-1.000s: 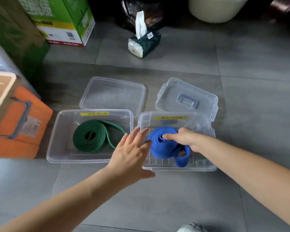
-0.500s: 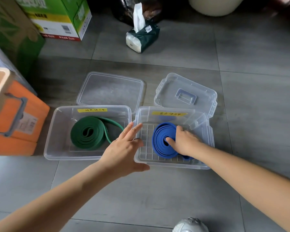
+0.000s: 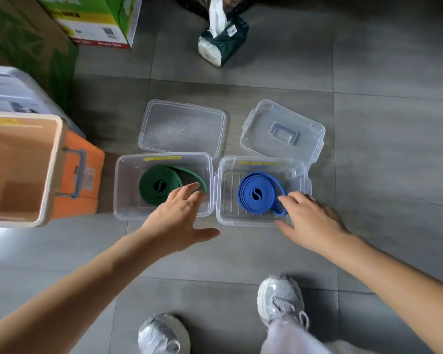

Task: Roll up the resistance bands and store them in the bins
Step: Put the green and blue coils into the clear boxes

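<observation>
At centre frame, the left hand and right hand reach over the bins' near edges, fingers spread, holding nothing. Just beyond, the rolled green band lies in the left bin, the rolled blue band in the right bin.

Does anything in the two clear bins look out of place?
Yes: the rolled green resistance band in the left clear plastic bin has its outer end uncoiled; the rolled blue resistance band also trails a loose loop.
</observation>
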Demonstrator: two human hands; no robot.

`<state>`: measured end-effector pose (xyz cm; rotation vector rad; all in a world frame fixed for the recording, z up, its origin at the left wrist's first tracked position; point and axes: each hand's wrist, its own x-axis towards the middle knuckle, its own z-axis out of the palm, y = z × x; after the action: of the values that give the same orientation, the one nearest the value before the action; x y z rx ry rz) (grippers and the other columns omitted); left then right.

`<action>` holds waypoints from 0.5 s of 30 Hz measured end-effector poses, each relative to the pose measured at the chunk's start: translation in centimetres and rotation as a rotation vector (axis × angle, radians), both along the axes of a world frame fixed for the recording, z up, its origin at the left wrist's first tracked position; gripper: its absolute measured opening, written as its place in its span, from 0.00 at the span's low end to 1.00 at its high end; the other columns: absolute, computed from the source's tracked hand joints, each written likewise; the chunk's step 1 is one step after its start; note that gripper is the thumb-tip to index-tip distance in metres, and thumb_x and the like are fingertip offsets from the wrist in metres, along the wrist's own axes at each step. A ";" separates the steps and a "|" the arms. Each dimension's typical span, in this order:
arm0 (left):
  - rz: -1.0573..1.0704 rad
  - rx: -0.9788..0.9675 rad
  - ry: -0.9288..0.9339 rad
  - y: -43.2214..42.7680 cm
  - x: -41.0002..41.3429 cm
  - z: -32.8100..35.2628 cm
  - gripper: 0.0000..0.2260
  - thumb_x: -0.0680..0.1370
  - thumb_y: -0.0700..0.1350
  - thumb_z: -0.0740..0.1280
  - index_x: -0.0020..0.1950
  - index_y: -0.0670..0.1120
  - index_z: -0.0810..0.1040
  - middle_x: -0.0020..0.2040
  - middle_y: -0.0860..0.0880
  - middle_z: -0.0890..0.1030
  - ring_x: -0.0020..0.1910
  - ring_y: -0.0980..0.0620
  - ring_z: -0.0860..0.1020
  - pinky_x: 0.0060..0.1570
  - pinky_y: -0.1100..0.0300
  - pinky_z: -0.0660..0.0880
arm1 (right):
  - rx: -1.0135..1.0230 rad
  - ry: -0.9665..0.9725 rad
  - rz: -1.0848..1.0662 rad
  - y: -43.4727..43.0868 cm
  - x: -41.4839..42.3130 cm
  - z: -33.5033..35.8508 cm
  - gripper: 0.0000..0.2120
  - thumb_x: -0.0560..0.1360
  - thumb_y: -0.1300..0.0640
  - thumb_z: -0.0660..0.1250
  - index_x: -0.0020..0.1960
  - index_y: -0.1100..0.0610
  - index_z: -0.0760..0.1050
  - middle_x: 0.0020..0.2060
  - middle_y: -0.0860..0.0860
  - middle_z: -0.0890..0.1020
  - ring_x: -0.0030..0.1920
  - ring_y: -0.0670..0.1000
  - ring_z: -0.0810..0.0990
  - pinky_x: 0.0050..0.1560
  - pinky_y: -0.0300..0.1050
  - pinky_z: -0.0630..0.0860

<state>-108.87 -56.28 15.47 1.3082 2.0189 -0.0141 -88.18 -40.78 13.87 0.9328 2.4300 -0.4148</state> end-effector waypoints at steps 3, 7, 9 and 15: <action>0.020 -0.044 -0.011 -1.6 1.5 7.3 0.34 0.72 0.60 0.68 0.73 0.48 0.61 0.75 0.48 0.58 0.73 0.49 0.56 0.69 0.59 0.57 | -0.086 0.049 -0.142 -1.7 2.3 7.1 0.23 0.76 0.44 0.61 0.67 0.52 0.67 0.64 0.49 0.69 0.64 0.53 0.70 0.57 0.47 0.73; 0.076 -0.059 -0.028 -2.2 4.9 19.2 0.27 0.73 0.54 0.69 0.69 0.46 0.68 0.70 0.46 0.67 0.69 0.47 0.65 0.65 0.58 0.62 | -0.184 0.164 -0.406 -5.0 6.9 19.0 0.23 0.75 0.47 0.65 0.67 0.55 0.69 0.70 0.52 0.63 0.68 0.55 0.68 0.59 0.49 0.71; 0.090 -0.034 -0.066 -1.6 7.6 26.4 0.25 0.73 0.52 0.70 0.67 0.45 0.70 0.68 0.46 0.70 0.66 0.47 0.69 0.62 0.58 0.64 | -0.206 0.241 -0.557 -7.0 10.4 25.8 0.22 0.74 0.50 0.68 0.64 0.58 0.73 0.68 0.56 0.67 0.65 0.57 0.71 0.58 0.50 0.72; -0.014 0.036 -0.218 3.5 17.8 44.4 0.23 0.72 0.48 0.72 0.64 0.45 0.72 0.60 0.47 0.77 0.59 0.49 0.76 0.57 0.57 0.72 | -0.186 0.450 -1.001 -12.2 23.5 43.5 0.17 0.72 0.55 0.70 0.58 0.60 0.77 0.55 0.58 0.78 0.53 0.57 0.79 0.52 0.52 0.77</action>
<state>-91.04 -52.77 59.91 1.2873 1.8328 0.1535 -64.67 -53.02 57.41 2.1016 2.0214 -1.2734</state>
